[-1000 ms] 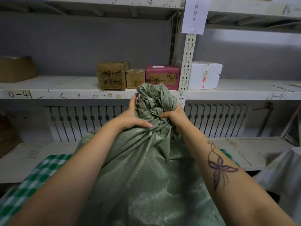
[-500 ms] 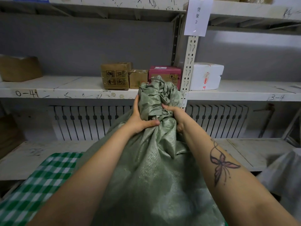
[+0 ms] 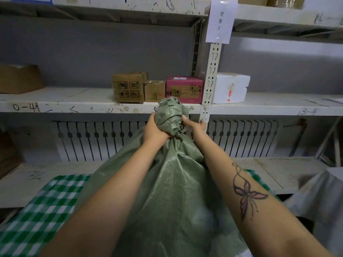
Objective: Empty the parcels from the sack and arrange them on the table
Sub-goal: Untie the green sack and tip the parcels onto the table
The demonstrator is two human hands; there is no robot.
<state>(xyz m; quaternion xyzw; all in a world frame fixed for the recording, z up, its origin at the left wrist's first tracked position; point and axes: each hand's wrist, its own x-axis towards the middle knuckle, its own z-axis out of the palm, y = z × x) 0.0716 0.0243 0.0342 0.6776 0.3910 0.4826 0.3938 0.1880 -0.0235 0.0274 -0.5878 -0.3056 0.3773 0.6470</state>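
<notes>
Right of the shelf edge (image 3: 74,108) marked "0-41", the left hand (image 3: 156,129) curls its fingers round the bunched neck, likely the best hold on the soft, slippery, probably heavy sack (image 3: 167,182) lying on the checked counter (image 3: 46,210), while the right hand (image 3: 194,127) clasps its far side, below the sign (image 3: 220,20) reading "货架 2" and a scrawled "3-4"

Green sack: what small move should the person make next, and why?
Probably work the bunched neck open with the right hand, while the left hand grips the sack below it: the mouth is gathered shut, so nothing can come out.
</notes>
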